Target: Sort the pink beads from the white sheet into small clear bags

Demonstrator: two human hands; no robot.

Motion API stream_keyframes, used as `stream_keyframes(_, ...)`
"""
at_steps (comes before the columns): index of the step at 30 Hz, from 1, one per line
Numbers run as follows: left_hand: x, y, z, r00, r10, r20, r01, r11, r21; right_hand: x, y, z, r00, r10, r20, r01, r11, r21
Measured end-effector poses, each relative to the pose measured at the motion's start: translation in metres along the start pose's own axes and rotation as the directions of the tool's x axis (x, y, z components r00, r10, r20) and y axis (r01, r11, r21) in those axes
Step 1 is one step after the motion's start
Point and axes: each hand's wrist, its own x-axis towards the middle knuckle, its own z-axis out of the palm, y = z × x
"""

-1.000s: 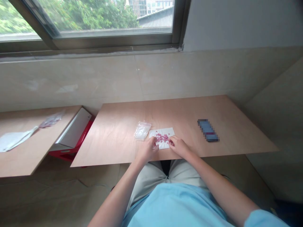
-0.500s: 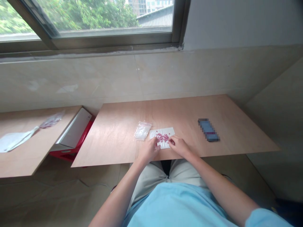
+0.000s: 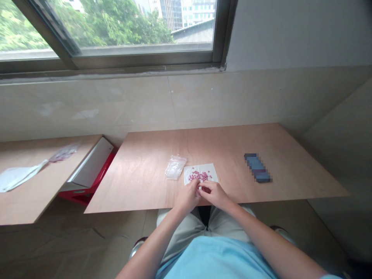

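Observation:
Small pink beads (image 3: pixel 200 176) lie scattered on a white sheet (image 3: pixel 213 169), mostly over its middle. My left hand (image 3: pixel 188 197) is at the sheet's near edge, its fingers closed together. Right beside it, fingertips meeting the left ones, my right hand (image 3: pixel 216 194) is closed in a pinch. A tiny pale spot shows between the fingertips, too small to name. The hands cover the near part of the sheet. To the left of the sheet lies a clear plastic bag (image 3: pixel 175 167).
A phone (image 3: pixel 258 168), blurred out, lies on the right of the wooden table (image 3: pixel 139 170). On another table at the left are a white cloth or paper (image 3: pixel 17 177) and a clear bag (image 3: pixel 64 152). A red plastic stool or crate (image 3: pixel 84 192) stands between the tables.
My hands have come together from either side of the sheet and drawn back toward the table's near edge. More of the beads are uncovered. The camera view has tipped slightly upward.

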Motion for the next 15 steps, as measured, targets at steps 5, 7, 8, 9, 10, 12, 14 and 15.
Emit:
stream_keyframes(5, 0.002, -0.005, -0.005, 1.0, 0.005, -0.019, -0.005, 1.0, -0.007, 0.007, 0.015, -0.01, 0.992, 0.074, -0.106, -0.073, 0.997, 0.012)
stream_keyframes(7, 0.003, -0.006, -0.008, 0.999, -0.013, -0.037, 0.013, 1.0, 0.004, 0.007, 0.025, -0.013, 0.984, 0.11, -0.139, -0.121, 0.99, -0.073)
stream_keyframes(8, 0.003, -0.007, -0.009, 0.999, -0.023, -0.042, 0.023, 1.0, 0.01, 0.006, 0.029, -0.014, 0.983, 0.117, -0.142, -0.136, 0.982, -0.129)
stream_keyframes(9, 0.003, -0.008, -0.009, 0.999, -0.031, -0.045, 0.032, 0.999, 0.014, 0.005, 0.033, -0.015, 0.983, 0.119, -0.137, -0.144, 0.972, -0.187)
stream_keyframes(10, 0.003, -0.008, -0.009, 0.998, -0.036, -0.043, 0.036, 0.999, 0.017, 0.004, 0.036, -0.015, 0.985, 0.118, -0.127, -0.146, 0.96, -0.24)
stream_keyframes(12, 0.004, -0.009, -0.008, 0.999, -0.039, -0.034, 0.04, 0.999, 0.019, 0.002, 0.038, -0.013, 0.989, 0.11, -0.096, -0.135, 0.938, -0.318)
stream_keyframes(14, 0.004, -0.009, -0.008, 0.999, -0.044, -0.028, 0.044, 0.999, 0.018, 0.002, 0.039, -0.011, 0.991, 0.105, -0.082, -0.128, 0.924, -0.36)
stream_keyframes(15, 0.004, -0.01, -0.008, 0.999, -0.048, -0.025, 0.048, 0.999, 0.019, 0.001, 0.039, -0.01, 0.991, 0.105, -0.081, -0.128, 0.919, -0.372)
